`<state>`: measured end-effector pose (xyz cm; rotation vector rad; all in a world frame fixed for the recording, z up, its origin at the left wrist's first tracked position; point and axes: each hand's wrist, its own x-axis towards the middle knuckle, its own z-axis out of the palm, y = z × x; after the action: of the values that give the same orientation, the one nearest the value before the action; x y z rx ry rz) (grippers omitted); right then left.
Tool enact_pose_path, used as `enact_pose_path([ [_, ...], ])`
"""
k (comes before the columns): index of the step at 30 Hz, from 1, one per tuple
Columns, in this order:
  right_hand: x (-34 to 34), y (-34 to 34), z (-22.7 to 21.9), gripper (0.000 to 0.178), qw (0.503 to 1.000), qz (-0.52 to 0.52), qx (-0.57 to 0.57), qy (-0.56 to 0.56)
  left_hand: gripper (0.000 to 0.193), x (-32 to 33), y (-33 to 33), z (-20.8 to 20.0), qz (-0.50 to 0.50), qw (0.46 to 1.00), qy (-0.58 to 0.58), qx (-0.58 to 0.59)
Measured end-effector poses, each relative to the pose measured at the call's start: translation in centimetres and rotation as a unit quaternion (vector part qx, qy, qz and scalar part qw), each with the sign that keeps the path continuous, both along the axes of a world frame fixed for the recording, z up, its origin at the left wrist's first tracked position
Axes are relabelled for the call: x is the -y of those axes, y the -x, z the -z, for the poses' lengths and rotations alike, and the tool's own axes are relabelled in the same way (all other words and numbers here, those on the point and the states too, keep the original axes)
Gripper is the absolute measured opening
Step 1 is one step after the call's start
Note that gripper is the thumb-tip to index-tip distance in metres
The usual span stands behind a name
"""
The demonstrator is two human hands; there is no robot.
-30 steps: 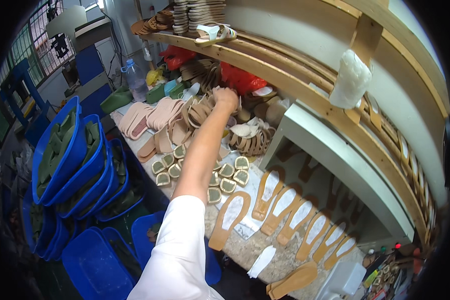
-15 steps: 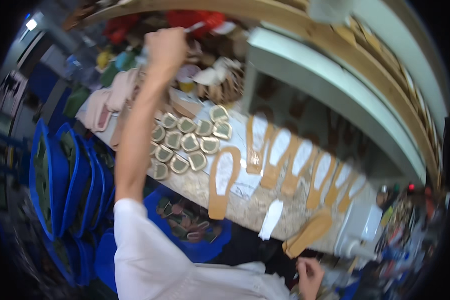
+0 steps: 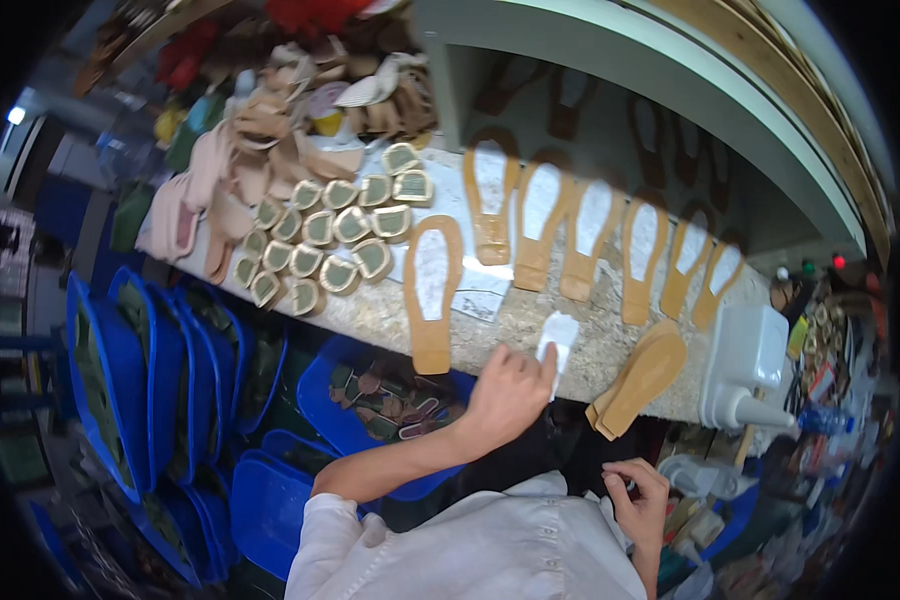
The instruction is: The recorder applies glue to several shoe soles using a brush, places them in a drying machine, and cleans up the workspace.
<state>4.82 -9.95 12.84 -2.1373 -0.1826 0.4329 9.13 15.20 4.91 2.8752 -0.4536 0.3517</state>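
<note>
My left hand (image 3: 510, 395) is at the near edge of the table, its index finger stretched out onto a white narrow pad (image 3: 560, 335). The other fingers curl beneath and no grip on the pad shows. Close to my body, below the table edge, my right hand (image 3: 638, 495) is closed, thumb bent toward the index finger. Whatever it may hold is too small to make out. A stack of tan insoles (image 3: 640, 380) lies between the hands, jutting over the edge. One tan insole with a white pad (image 3: 432, 295) lies left of my left hand. Behind stands a row of similar insoles (image 3: 535, 225).
Rounded heel pieces (image 3: 318, 229) with green faces cover the table's left part, beside beige straps (image 3: 210, 185). A grey-white housing (image 3: 610, 50) arches over the back. A white plastic container (image 3: 750, 355) stands at right. Blue bins (image 3: 100, 390) crowd the left and below.
My left hand has come back from the far left pile to the white pad at the near edge. The view has shifted. My right hand stays low, near my body.
</note>
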Motion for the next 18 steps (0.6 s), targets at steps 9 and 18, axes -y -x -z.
enact_pose_path([
  [9,2.7,0.5,-0.6,0.014,0.999,-0.018,-0.034,0.025,0.051,-11.0,-2.6,-8.1,-0.153,0.962,0.225,-0.002],
  [18,1.3,-1.1,1.3,0.015,0.997,0.000,-0.063,-0.035,0.020,-29.3,-12.8,-10.0,-0.282,0.935,0.096,0.193],
])
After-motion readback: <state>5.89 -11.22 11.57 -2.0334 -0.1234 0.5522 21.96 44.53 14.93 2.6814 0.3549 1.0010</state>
